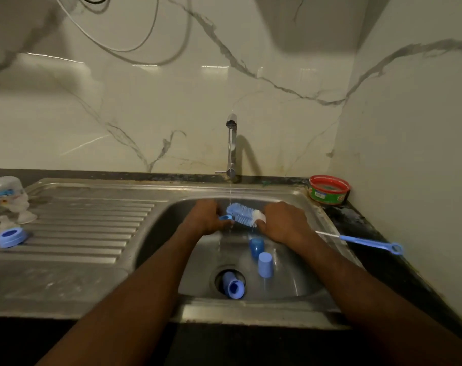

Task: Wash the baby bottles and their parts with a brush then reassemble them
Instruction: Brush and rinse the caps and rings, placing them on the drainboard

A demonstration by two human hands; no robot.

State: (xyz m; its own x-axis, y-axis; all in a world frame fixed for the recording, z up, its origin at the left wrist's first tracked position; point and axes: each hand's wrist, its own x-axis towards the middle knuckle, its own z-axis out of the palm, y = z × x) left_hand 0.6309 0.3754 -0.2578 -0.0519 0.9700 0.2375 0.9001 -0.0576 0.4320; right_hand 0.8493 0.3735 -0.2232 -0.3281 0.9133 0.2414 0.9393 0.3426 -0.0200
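Observation:
Over the sink basin (171,233), under running water from the tap (231,146), my left hand (206,217) grips a small blue bottle part (225,217). My right hand (282,223) grips the blue bristle brush (243,213) near its white tip, with the bristles against the part. Three blue caps lie in the basin: one (256,247) below my right hand, one (265,264) beside it, one (233,286) on the drain. On the drainboard at the left stand an upturned clear bottle (6,191) and a blue ring (12,236).
A thin blue nipple brush (364,243) lies on the dark counter to the right of the sink. A red and green soap tub (329,190) sits in the back right corner. The ribbed drainboard (87,228) stretches left. Marble walls close in behind and to the right.

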